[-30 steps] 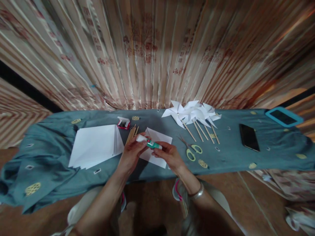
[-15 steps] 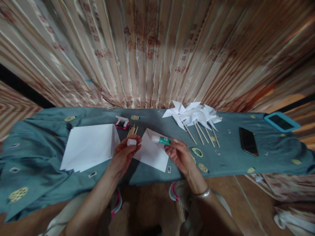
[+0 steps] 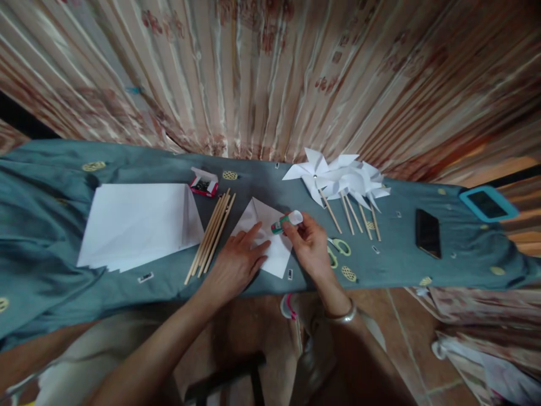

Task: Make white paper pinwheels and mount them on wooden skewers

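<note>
Our right hand (image 3: 311,241) grips the glue (image 3: 285,223) over the paper (image 3: 275,259), which lies on the desk (image 3: 257,180). Our left hand (image 3: 235,260), fingers spread, rests on the paper's left side; pressing too lightly could let the paper skid or crease.

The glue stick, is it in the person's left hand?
No, the right hand holds the glue stick, while the left hand has its fingers spread over the white paper sheet.
</note>
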A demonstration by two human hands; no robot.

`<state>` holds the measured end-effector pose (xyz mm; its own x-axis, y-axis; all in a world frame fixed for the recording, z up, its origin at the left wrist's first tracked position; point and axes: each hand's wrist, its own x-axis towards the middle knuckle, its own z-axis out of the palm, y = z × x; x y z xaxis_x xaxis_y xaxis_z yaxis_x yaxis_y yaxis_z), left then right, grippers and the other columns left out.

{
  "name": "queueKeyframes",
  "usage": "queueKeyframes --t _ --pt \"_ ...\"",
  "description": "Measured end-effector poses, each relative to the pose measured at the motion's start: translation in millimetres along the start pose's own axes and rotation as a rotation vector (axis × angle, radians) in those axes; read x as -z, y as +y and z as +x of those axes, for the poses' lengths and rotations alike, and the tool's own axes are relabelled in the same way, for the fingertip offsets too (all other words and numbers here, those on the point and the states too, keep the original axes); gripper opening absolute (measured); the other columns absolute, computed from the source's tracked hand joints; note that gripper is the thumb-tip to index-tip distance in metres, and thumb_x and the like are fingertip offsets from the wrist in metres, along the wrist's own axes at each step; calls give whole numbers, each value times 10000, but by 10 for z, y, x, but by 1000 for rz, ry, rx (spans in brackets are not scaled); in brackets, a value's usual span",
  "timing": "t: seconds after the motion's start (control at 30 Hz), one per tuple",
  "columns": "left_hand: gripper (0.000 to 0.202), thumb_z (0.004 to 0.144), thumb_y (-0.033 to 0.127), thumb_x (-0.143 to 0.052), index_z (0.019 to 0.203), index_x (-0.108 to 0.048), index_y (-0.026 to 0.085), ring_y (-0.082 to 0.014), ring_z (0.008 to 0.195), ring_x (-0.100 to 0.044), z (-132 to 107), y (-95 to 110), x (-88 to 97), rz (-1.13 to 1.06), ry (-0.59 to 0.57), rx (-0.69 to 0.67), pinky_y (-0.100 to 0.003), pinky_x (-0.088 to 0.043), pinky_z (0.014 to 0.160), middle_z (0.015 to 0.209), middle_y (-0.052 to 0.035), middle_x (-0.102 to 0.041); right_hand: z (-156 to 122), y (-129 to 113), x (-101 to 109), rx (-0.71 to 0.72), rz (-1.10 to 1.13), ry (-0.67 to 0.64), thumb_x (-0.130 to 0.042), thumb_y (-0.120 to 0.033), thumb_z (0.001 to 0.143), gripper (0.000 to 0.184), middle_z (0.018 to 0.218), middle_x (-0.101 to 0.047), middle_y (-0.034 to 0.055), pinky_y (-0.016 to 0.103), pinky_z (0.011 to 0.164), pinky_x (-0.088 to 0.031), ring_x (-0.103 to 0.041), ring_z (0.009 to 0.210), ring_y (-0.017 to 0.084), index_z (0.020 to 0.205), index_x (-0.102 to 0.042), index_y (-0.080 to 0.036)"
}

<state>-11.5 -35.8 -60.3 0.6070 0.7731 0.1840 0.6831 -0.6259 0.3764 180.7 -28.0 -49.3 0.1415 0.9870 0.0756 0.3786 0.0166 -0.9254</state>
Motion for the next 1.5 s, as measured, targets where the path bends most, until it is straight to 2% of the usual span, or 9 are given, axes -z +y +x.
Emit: queueKeyframes --t 0.23,0.67,0.9,1.0,1.13,1.33,1.5 --pt "355 960 338 -481 1232 -660 197 -356 1132 -543 53 33 -8 37 -69 24 -516 -478 878 1413 -186 -514 -27 -5 -34 17 -78 -23 -606 -451 863 247 757 -684 19 283 645 -501 -658 750 187 958 -634 -224" --pt "340 972 316 -465 1254 -626 215 -310 1111 -510 51 46 -4 35 -104 36 -452 -434 865 1379 -105 -552 -70 -69 -67 105 -226 -45 -602 -405 874 252 822 -710 33 298 663 -504 -630 701 171 1028 -647 -211" --pt "329 967 320 -475 1230 -633 202 -310 1121 -504 54 43 -26 51 -113 34 -450 -431 870 1380 -105 -551 -10 -117 -11 70 -274 -174 -676 -325 790 272 739 -672 -5 264 597 -481 -601 614 151 1034 -633 -214" --pt "329 961 320 -494 1237 -629 205 -308 1138 -503 59 42 -36 54 -116 41 -455 -431 888 1371 -108 -556 27 -97 -2 69 -311 -231 -663 -312 791 225 736 -681 3 266 591 -479 -608 615 157 992 -639 -215" --pt "336 951 308 -517 1259 -610 214 -303 1138 -503 67 54 -26 48 -120 51 -455 -437 891 1378 -97 -552 65 -11 3 91 -299 -300 -651 -340 812 244 809 -713 20 286 661 -508 -634 671 169 1021 -651 -217" --pt "322 935 289 -542 1246 -606 238 -302 1130 -500 76 64 -39 41 -123 60 -453 -440 874 1396 -89 -532 87 113 10 137 -346 -295 -640 -429 832 319 947 -736 76 373 795 -522 -673 815 227 1049 -673 -198" --pt "275 927 294 -561 1188 -634 245 -290 1136 -503 71 56 -79 45 -86 61 -436 -428 889 1387 -85 -534 59 130 -21 160 -424 -277 -617 -455 845 309 917 -730 82 367 780 -512 -666 813 229 994 -689 -194"
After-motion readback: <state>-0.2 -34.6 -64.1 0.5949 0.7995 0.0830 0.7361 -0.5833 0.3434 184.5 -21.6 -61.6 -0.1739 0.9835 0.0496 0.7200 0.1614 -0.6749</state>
